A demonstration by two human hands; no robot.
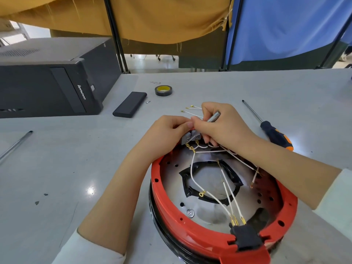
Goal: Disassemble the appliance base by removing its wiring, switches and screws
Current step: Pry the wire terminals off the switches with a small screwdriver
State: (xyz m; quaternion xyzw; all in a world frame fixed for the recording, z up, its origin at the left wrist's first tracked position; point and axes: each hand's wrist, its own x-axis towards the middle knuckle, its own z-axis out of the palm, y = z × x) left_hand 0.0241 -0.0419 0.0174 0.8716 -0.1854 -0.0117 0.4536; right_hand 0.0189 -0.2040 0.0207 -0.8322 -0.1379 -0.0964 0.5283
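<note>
A round red appliance base (213, 242) sits on the grey table (57, 159), near the front edge and toward the right side. It is open at the top, and inside you can see a shiny metal plate (207, 210) with small holes. White wires (192, 174) with gold tips run across the plate. Three of them go into a black plug block (245, 238) at the front rim of the base.

Both hands are at the far rim of the base. The left hand (167, 134) has its fingers curled around a small grey switch (189, 137) and holds it at the rim. The right hand (219, 124) grips a thin silver tool (213, 117), with its tip pointing down by the switch. The fingers hide the tip, so it may be touching the switch, but it is hard to tell.

Two loose wires (190, 110) lie on the table just behind the hands. A screwdriver (274, 134) with a black and orange handle lies toward the right edge. A roll of tape (163, 90) and a flat black box (130, 107) lie farther back. A black computer case (47, 79) sits at the back left corner. A thin metal rod (16, 144) lies at the left edge.
</note>
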